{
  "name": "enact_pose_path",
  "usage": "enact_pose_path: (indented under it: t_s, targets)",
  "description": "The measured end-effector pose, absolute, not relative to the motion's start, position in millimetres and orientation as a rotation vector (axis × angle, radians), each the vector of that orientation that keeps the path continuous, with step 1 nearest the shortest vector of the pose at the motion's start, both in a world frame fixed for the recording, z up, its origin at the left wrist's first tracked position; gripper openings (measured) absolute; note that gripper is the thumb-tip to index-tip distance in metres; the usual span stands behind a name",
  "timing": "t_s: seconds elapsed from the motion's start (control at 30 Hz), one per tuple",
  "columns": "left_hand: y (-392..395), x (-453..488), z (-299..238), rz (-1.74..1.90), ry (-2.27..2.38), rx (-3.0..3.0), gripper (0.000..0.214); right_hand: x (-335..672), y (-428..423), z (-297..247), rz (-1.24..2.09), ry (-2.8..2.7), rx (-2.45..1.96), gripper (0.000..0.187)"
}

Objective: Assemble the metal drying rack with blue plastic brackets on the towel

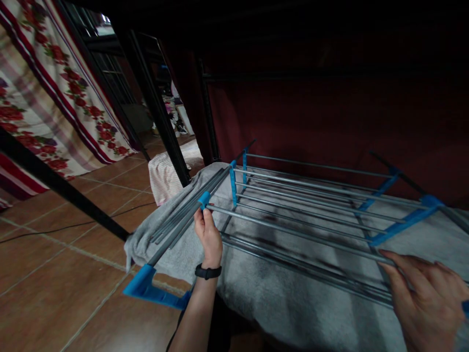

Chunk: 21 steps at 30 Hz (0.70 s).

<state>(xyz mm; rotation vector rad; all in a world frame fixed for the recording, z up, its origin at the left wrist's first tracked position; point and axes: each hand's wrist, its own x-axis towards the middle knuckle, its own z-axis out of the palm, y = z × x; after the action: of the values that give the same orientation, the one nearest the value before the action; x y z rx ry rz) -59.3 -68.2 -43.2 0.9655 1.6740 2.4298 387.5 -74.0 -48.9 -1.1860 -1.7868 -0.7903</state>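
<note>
Over grey cloth (271, 298), left fingers (207, 221) pinch a blue connector (204, 199), right fingers (406, 266) a tube (293, 230) running left to right.

Rack (311, 184) rests on cloth (256, 303) (curtain (73, 83) far left).

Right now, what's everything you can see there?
Cloth: one, grey, centre
Rack: one, grey and blue, on cloth
Brackets: several, blue, around rack
Side rods: several, grey, rack's left
Held rod: one, grey, between hands
Backdrop: one, dark red, behind rack
Floral curtain: one, multicoloured, upper left
Striped cloth: one, pale, left background
Posts: several, black, left
Floor: one, brown tiles, left
Cable: one, black, floor
Wristband: one, black, left wrist
Left hand: one, bare, rod's left
Right hand: one, bare, rod's right
</note>
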Motion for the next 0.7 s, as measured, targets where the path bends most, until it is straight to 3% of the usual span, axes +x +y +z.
enact_pose_path:
  t_s: [0.2,0.7]
  targets:
    - [-64.9,-57.3,-43.9,2.473,1.672,0.924,0.037,367.5,-75.4,-37.0,-0.975,-1.846,-1.132,0.03]
    - [-59.5,-61.1,-52.8,2.509,1.627,0.875,0.037,300.3,-74.2,4.7,-0.842,-2.185,-1.027,0.023]
